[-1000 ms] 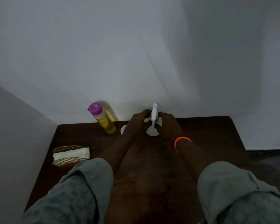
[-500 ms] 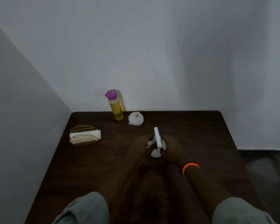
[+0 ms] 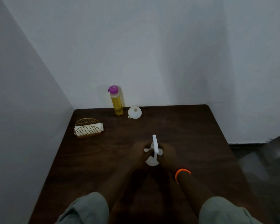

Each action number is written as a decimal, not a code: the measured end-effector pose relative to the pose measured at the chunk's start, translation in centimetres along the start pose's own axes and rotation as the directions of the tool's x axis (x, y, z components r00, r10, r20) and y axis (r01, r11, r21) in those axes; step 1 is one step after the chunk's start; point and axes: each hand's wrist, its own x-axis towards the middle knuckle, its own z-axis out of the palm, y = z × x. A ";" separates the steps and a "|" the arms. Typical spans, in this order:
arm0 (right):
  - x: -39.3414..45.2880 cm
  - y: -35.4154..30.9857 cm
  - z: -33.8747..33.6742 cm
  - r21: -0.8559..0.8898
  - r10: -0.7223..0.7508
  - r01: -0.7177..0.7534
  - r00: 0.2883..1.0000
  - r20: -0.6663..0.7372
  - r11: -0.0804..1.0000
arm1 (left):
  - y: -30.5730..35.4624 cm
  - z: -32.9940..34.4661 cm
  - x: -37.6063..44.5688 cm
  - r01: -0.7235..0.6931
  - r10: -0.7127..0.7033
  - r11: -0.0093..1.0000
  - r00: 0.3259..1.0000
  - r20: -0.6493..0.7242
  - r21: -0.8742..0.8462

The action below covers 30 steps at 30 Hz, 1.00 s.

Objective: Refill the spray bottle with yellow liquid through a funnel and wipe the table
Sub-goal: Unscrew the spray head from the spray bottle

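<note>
A white spray bottle [image 3: 154, 151] stands upright on the dark wooden table [image 3: 192, 135], near its middle. My left hand [image 3: 138, 153] and my right hand [image 3: 168, 155] wrap around it from both sides; the nozzle head sticks up between them and the bottle's body is mostly hidden. A tall clear bottle of yellow liquid [image 3: 117, 102] with a purple cap stands at the table's back edge. A white funnel [image 3: 134, 112] lies just to its right, wide mouth up.
A gold wire holder with a folded white cloth [image 3: 88, 128] sits at the back left of the table. White walls close in behind and on the left. An orange band circles my right wrist [image 3: 183, 172]. Floor shows to the right.
Both hands have drawn the spray bottle from the back of the table, beside the funnel, toward me to the table's middle. The funnel is now uncovered.
</note>
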 end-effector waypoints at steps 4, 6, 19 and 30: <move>-0.4 -0.1 0.2 0.056 0.004 0.000 0.998 -0.064 0.998 | 1.5 -3.4 -1.4 -0.131 0.179 0.930 0.977 0.112 -0.343; -0.4 0.2 0.4 0.084 0.009 -0.004 0.998 -0.057 0.996 | 2.6 -3.7 -1.1 -0.156 0.196 0.921 0.977 0.080 -0.357; -0.2 0.3 1.7 0.142 0.078 -0.058 0.986 -0.144 0.988 | 3.8 -2.7 -2.0 -0.109 0.065 0.896 0.991 -0.116 -0.431; -0.5 0.6 2.0 0.190 0.080 -0.053 0.987 -0.137 0.980 | 2.4 -3.2 -2.4 -0.159 0.164 0.883 0.986 -0.028 -0.442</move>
